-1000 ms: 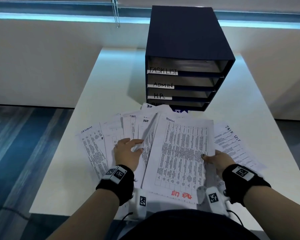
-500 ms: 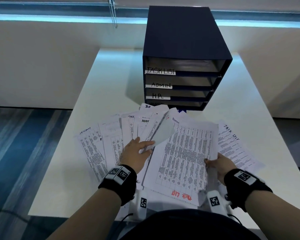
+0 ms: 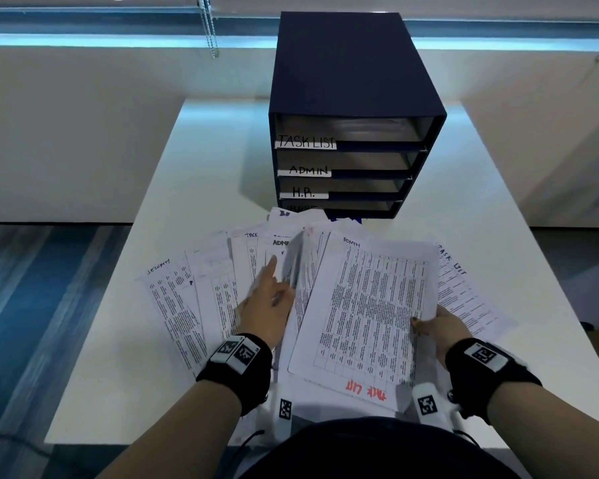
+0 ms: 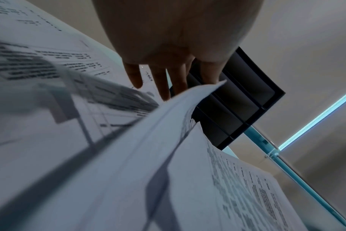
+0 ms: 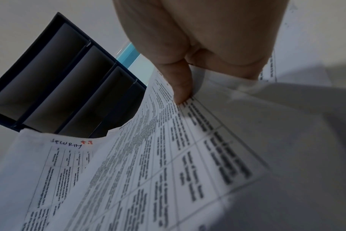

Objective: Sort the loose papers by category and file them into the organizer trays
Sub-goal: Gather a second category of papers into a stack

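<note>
White printed papers (image 3: 222,288) fanned on a pale table (image 3: 194,188) before the navy organizer (image 3: 346,108) — trays labelled TASK LIST, ADMIN, H.R. Right hand (image 3: 440,326): thumb and fingers pinch the ADMIN sheet (image 3: 370,305) at its right edge. Left hand (image 3: 267,302): fingers extended, against a raised sheet's edge. Right wrist view alone — a SECURITY sheet (image 5: 55,164) beneath.

Dim, bluish room — window strip glows behind; wrist views blurred, edges warped
</note>
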